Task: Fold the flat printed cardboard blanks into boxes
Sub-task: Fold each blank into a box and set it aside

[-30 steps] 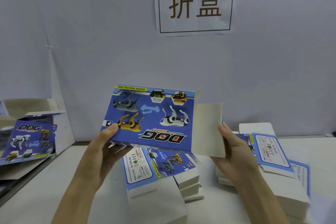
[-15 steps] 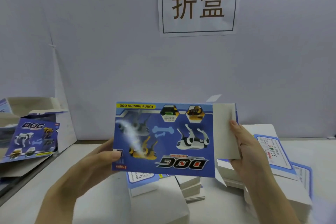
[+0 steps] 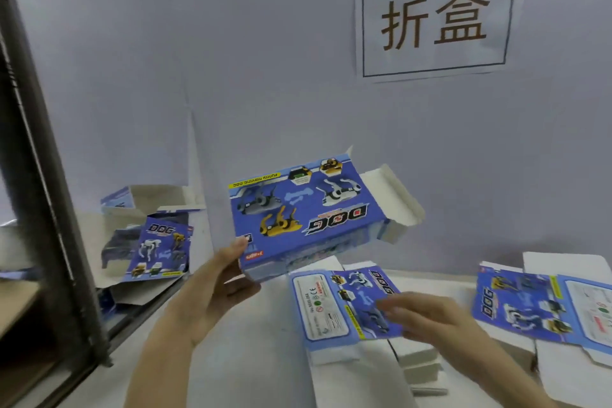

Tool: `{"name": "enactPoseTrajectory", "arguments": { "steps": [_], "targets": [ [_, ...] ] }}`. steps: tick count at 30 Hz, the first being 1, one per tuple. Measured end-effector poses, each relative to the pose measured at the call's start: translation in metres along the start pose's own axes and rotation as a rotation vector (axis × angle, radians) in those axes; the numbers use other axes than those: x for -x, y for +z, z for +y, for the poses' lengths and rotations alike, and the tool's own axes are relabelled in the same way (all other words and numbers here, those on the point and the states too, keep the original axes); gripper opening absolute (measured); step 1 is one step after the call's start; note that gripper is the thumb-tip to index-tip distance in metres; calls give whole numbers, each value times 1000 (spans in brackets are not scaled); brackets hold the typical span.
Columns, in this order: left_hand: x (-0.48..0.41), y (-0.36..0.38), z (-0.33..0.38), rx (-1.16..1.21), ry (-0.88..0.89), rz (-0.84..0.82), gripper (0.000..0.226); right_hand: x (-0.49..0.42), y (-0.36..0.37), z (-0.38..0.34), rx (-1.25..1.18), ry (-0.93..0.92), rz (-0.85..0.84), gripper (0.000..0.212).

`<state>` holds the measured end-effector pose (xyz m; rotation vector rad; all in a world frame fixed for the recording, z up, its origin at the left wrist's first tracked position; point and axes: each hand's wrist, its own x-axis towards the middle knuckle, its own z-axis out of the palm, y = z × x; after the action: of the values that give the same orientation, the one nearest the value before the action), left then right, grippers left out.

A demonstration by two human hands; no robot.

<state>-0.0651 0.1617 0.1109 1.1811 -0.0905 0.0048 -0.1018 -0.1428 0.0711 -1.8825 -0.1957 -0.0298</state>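
The left hand [image 3: 212, 288] grips the formed box [image 3: 298, 209] at its corner, raised above the surface [image 3: 265, 358], end flap open. The right hand [image 3: 427, 318], fingers straight, hovers over the top blank [image 3: 331, 301]. I judge the next move: stow box, lift blank.

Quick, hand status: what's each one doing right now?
Left hand: holds the folded box by its near corner, thumb on top.
Right hand: open, fingers straight over the flat blank; contact cannot be told.
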Motion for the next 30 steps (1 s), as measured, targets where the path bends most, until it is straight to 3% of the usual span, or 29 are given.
{"name": "enactPoseTrajectory", "arguments": {
  "steps": [3, 5, 9, 11, 13, 17, 19, 21, 26, 29, 30],
  "targets": [
    [-5, -1, 12, 124, -4, 61, 36, 1, 28, -2, 394, 18, -263, 21],
    [-16, -1, 24, 233, 52, 131, 16, 2, 39, -3, 544, 10, -269, 18],
    [-47, 3, 65, 580, 447, 218, 19, 5, 41, -11, 563, 65, -284, 24],
    [-61, 12, 71, 609, 491, 201, 30, 7, 38, -12, 580, 92, -311, 27],
    [-72, 22, 50, 351, 385, 104, 20, 9, 37, -11, 598, 104, -305, 30],
    [-73, 42, -43, -740, 39, -20, 31, 16, 42, -11, 556, 27, -323, 51],
    [-68, 44, -87, -1068, -1, -73, 37, 18, 43, -13, 627, -69, -410, 69],
    [-62, 47, -110, -1125, 1, -81, 34, 20, 41, -14, 714, -43, -427, 74],
    [-50, 48, -116, -1428, 42, -145, 53, 10, 35, -10, 764, 26, -421, 57],
    [-44, 52, -120, -1388, -3, -78, 58, 2, 35, 6, 584, 31, -181, 39],
    [-45, 52, -122, -1335, -12, -20, 56, -2, 34, 14, 655, 27, -54, 40]
  ]
}}
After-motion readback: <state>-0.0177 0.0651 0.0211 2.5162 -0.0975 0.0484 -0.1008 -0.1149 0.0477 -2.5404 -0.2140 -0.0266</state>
